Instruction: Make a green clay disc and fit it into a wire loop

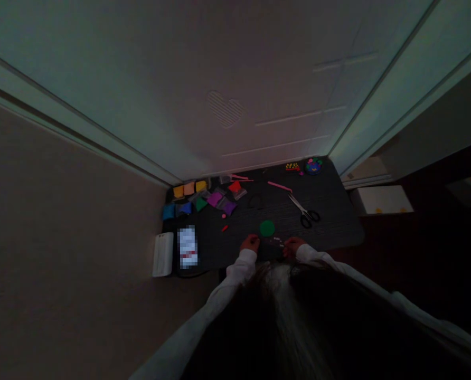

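Observation:
At the near edge of the dark table (235, 248), my left hand (250, 243) rests with its fingers curled in. Whatever it may hold is hidden. My right hand (293, 246) is a short way to the right, its fingers pinched together beside a small see-through piece with pale marks (277, 241). The picture is too dark to show exactly what sits in that pinch. A flat green disc (266, 228) lies just beyond and between both hands. Left of it are a small red piece (225, 228) and a pink ball (224, 216).
Black-handled scissors (304, 214) and a pink stick (280, 186) lie right. Bags of coloured clay (215, 198) crowd the back left. A lit phone (187, 247) is at left beside a white box (163, 254). A colourful round piece (313, 166) stands back right, against the wall (235, 142).

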{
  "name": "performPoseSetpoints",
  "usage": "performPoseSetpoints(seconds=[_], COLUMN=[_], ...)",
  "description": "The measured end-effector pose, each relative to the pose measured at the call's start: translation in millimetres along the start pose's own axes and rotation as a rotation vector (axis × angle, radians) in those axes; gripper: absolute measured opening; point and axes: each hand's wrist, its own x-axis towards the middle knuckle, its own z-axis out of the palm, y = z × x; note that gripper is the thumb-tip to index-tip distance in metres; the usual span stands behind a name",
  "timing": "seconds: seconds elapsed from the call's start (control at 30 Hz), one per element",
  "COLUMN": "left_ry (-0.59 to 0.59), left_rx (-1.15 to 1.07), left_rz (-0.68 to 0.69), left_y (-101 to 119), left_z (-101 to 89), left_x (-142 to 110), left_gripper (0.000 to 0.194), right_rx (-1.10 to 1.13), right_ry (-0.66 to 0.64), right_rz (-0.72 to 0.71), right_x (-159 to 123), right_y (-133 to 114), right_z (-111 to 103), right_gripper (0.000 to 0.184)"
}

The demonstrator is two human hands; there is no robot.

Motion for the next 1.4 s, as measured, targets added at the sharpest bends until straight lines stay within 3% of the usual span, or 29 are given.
performPoseSetpoints(seconds=[0.17,0.4,0.57,0.73,0.9,1.03,1.13,1.27,1.4], left_ry=[0.089,0.116,0.11,0.112,0.068,-0.054,-0.047,-0.019,-0.072], left_rx=[-0.006,-0.046,-0.12,-0.225,-0.37,-0.468,-0.505,-0.735,-0.898], left_rz=[0.088,0.03,-0.015,-0.035,-0.003,0.121,0.209,0.297,0.116], left_y=[12,7,8,15,44,80,101,112,102], left_z=[2.2,-4.8,-9.8,-19.9,-39.0,-52.3,-57.9,-60.4,-61.4], left_x=[-3,-5,-13,-13,-6,-10,-22,-37,-37], left_gripper=[0.014,0.012,0.012,0.022,0.038,0.042,0.04,0.04,0.036], right_rx=[0.07,0.109,0.118,0.14,0.123,0.089,0.041,0.009,-0.041], right_ry=[0.058,0.082,0.062,0.024,-0.104,-0.19,-0.22,-0.125,0.063], right_rz=[0.028,0.007,-0.002,-0.087,-0.249,-0.363,-0.483,-0.5,-0.39], right_x=[2,9,16,16,-7,-40,-61,-62,-31], right_y=[-6,-12,-22,-38,-55,-73,-86,-85,-62], right_z=[8,20,24,26,22,13,4,-6,-18], right_gripper=[0.011,0.005,0.018,0.01,0.014,0.021,0.023,0.023,0.016])
